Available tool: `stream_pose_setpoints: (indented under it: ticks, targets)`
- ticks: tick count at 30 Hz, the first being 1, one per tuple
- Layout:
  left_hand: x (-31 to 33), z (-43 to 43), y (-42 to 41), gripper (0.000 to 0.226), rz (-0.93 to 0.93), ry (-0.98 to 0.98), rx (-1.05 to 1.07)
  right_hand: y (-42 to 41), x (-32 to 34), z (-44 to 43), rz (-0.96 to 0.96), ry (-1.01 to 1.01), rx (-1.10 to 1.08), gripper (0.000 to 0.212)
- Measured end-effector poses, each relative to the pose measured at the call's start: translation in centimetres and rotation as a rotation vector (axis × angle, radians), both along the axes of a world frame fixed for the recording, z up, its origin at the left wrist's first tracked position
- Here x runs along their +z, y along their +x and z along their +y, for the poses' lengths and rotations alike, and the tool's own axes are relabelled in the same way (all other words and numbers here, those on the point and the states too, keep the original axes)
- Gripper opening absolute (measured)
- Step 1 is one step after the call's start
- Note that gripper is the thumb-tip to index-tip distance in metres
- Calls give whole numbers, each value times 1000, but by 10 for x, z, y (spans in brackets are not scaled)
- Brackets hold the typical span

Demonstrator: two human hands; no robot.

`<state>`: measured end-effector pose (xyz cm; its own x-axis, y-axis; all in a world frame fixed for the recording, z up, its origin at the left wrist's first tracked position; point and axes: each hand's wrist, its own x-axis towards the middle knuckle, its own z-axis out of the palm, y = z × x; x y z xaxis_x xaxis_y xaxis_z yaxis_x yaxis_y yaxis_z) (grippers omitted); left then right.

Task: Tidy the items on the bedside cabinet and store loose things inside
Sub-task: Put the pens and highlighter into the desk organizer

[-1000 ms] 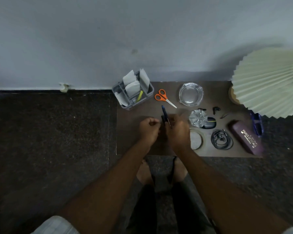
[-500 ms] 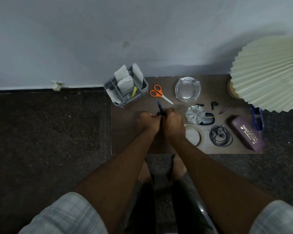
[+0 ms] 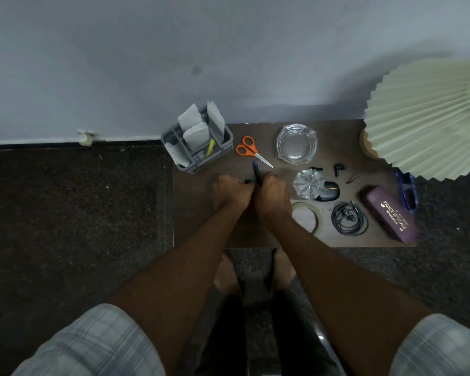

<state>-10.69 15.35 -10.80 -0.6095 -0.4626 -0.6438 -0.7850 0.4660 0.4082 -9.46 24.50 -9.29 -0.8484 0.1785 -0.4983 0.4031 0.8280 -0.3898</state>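
Seen from the head camera, a person stands over the bedside cabinet, both forearms reaching forward and the two fists meeting knuckle to knuckle above the middle of its top. The right hand is clenched round one blue pen, whose upper end stands out of the fist and points toward the wall. The left hand, fingers curled, pinches a small dark piece just beside the pen's barrel; what the piece is cannot be told.

On the brown top lie:
- one pair of orange-handled scissors, just beyond the pen
- one glass ashtray
- one crumpled silvery wrapper, touching one black earbud case
- two loose black earbuds
- one roll of tape, beside the right wrist
- one coil of black earphones
- one purple spectacle case
- one pair of blue glasses

One grey caddy stands at the far left corner, holding white paper slips and a yellow item. One pleated lamp shade overhangs the right end.
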Motion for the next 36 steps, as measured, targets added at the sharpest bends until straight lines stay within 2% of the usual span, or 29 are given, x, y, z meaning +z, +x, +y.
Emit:
stream_pose_setpoints:
  ticks: [2, 6, 9, 12, 14, 16, 19, 26, 28, 30, 32, 34, 36]
  targets:
    - [1, -2, 1, 23, 46, 124, 135, 4, 5, 0, 18, -32, -15, 18]
    - [4, -12, 7, 16, 107, 534, 453, 19, 15, 2, 32, -199, -120, 23]
    - [12, -21, 13, 20, 148, 748, 537, 29, 17, 5, 61, -364, -192, 13]
    - [15, -23, 20, 27, 170, 888, 561, 40, 18, 10, 44, -441, -220, 9]
    - [16, -23, 22, 23, 188, 929, 598, 47, 19, 13, 39, -473, -223, 8]
    - [18, -23, 22, 18, 206, 964, 620, 53, 20, 17, 58, -480, -232, 18]
    - [21, -22, 22, 15, 221, 1000, 620, 59, 21, 22, 49, -475, -250, 23]
    - [28, -14, 26, 19, 235, 964, 519, 59, 16, 29, 33, -433, -197, 20]
    - [30, -13, 29, 19, 230, 948, 449, 54, 17, 28, 7, -498, -225, 21]
    - [32, -13, 34, 19, 203, 953, 362, 47, 25, 24, -81, -680, -393, 31]
    - [35, -14, 37, 20, 174, 969, 285, 38, 36, 23, -294, -832, -558, 37]
    - [38, -16, 39, 21, 169, 1003, 243, 32, 44, 25, -521, -952, -586, 48]
    - [41, -19, 38, 22, 167, 1055, 230, 26, 47, 27, -635, -1028, -544, 58]
